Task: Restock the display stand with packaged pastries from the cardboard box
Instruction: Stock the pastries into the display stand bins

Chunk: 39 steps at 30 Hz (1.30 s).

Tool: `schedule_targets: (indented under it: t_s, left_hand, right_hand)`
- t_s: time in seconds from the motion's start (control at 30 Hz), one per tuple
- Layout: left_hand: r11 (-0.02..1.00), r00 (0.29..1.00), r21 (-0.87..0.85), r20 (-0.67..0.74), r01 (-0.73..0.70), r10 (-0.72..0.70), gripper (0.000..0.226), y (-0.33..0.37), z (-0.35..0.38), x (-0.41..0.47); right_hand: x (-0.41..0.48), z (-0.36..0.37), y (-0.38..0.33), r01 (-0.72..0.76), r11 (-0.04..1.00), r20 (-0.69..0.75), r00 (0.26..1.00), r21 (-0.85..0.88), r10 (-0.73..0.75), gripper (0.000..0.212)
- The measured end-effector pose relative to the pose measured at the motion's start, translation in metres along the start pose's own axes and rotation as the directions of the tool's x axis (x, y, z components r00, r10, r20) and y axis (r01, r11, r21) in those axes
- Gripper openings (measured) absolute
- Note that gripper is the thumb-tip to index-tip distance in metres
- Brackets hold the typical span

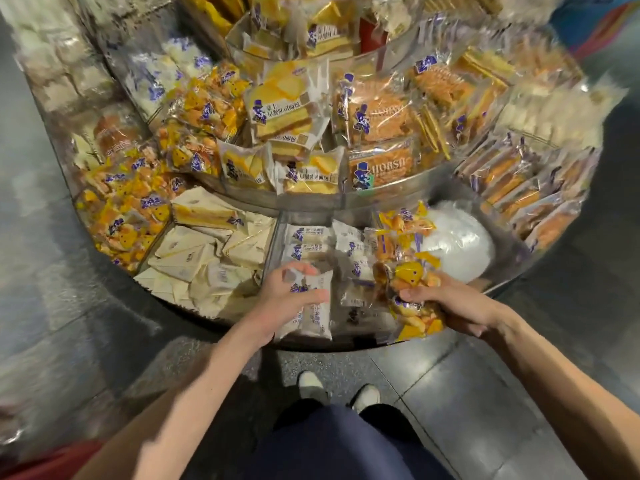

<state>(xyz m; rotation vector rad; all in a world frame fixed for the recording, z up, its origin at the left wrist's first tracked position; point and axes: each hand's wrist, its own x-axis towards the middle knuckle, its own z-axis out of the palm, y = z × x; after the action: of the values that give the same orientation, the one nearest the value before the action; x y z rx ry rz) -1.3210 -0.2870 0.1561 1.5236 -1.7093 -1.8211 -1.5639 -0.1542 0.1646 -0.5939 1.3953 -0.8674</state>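
Placing step: left hand grip closed round a white pastry packet over the display stand's near compartment; right hand clutches yellow pastry packets just right. Next, lay each among matching stock.

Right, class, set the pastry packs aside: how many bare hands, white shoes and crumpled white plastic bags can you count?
Bare hands: 2, the left hand gripping white-wrapped pastry packs, the right hand gripping yellow-and-orange pastry packs
White shoes: 2
Crumpled white plastic bags: 1
Total: 5
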Motion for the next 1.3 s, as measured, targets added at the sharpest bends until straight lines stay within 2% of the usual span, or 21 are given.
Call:
schedule_targets:
  t_s: [0.07, 0.1, 0.27, 0.4, 0.5, 0.57, 0.63, 0.7, 0.77, 0.8, 0.87, 0.93, 1.0, 1.1, 1.13, 1.23, 1.3]
  left_hand:
    - [0.997, 0.998, -0.069, -0.059, 0.023, -0.028, 0.033, -0.009, 0.000, 0.011]
    - [0.993, 0.996, -0.112, -0.081, 0.031, -0.040, 0.032, -0.011, 0.001, 0.013]
    - [0.978, 0.987, -0.198, -0.132, 0.065, -0.092, 0.025, -0.022, 0.020, 0.028]
    - [0.958, 0.973, -0.243, -0.135, 0.150, -0.187, 0.041, -0.034, 0.041, 0.033]
    - [0.950, 0.962, -0.251, -0.154, 0.185, -0.228, 0.043, -0.040, 0.062, 0.030]
    - [0.975, 0.963, -0.138, -0.179, 0.177, -0.200, 0.032, -0.038, 0.076, 0.024]
    - [0.978, 0.970, 0.106, -0.183, 0.182, -0.161, 0.035, -0.039, 0.085, 0.020]
    - [0.925, 0.977, 0.338, -0.173, 0.175, -0.121, 0.039, -0.041, 0.088, 0.019]
    - [0.868, 0.981, 0.471, -0.171, 0.160, -0.088, 0.022, -0.042, 0.087, 0.019]
    - [0.853, 0.982, 0.498, -0.171, 0.159, -0.083, 0.018, -0.043, 0.087, 0.019]
    - [0.833, 0.981, 0.532, -0.183, 0.153, -0.063, 0.040, -0.044, 0.086, 0.019]
    - [0.832, 0.979, 0.544, -0.205, 0.105, 0.011, 0.042, -0.044, 0.088, 0.016]
    - [0.790, 0.980, 0.611, -0.181, 0.043, 0.087, 0.035, -0.046, 0.092, 0.015]
    - [0.747, 0.978, 0.664, -0.143, -0.019, 0.152, 0.022, -0.053, 0.099, 0.022]
    - [0.739, 0.974, 0.673, -0.153, -0.022, 0.168, 0.018, -0.054, 0.101, 0.025]
    - [0.681, 0.961, 0.732, -0.186, -0.002, 0.203, 0.015, -0.054, 0.106, 0.032]
    - [0.614, 0.966, 0.790, -0.159, -0.001, 0.206, 0.019, -0.055, 0.106, 0.034]
  right_hand:
    - [0.003, -0.008, 0.000, -0.001, 1.000, -0.036, 0.999, 0.018, 0.002, 0.090]
    - [0.002, -0.010, 0.002, 0.001, 0.999, -0.064, 0.998, 0.054, 0.002, 0.097]
    - [-0.005, -0.027, 0.010, 0.055, 0.993, -0.137, 0.990, 0.103, -0.040, 0.096]
    - [-0.010, -0.039, 0.021, 0.062, 0.989, -0.136, 0.990, 0.136, -0.043, 0.089]
    - [-0.008, -0.050, 0.024, 0.049, 0.993, -0.144, 0.989, 0.107, -0.033, 0.099]
    - [-0.004, -0.058, 0.022, 0.045, 0.996, -0.128, 0.991, 0.083, -0.034, 0.101]
    - [-0.003, -0.062, 0.020, 0.047, 0.998, -0.100, 0.994, 0.047, -0.042, 0.095]
    - [-0.003, -0.067, 0.018, 0.045, 0.997, -0.073, 0.997, 0.065, -0.040, 0.083]
    - [-0.003, -0.075, 0.016, 0.025, 0.997, -0.048, 0.999, 0.079, -0.021, 0.077]
    - [-0.002, -0.079, 0.016, 0.015, 0.998, -0.034, 0.999, 0.063, -0.012, 0.085]
    - [0.000, -0.085, 0.016, -0.004, 1.000, -0.022, 1.000, 0.025, 0.005, 0.105]
    - [0.002, -0.091, 0.017, -0.013, 1.000, -0.002, 1.000, 0.018, 0.013, 0.113]
    - [0.001, -0.091, 0.016, -0.002, 1.000, 0.025, 1.000, 0.012, 0.002, 0.105]
    - [0.001, -0.090, 0.013, 0.001, 0.999, 0.040, 0.999, 0.039, -0.003, 0.064]
    - [0.002, -0.091, 0.014, -0.004, 0.998, 0.046, 0.999, 0.057, 0.001, 0.058]
    - [0.002, -0.093, 0.016, -0.060, 0.997, 0.041, 0.997, 0.039, 0.059, 0.074]
    - [0.002, -0.094, 0.016, -0.079, 0.997, 0.036, 0.996, -0.002, 0.079, 0.079]
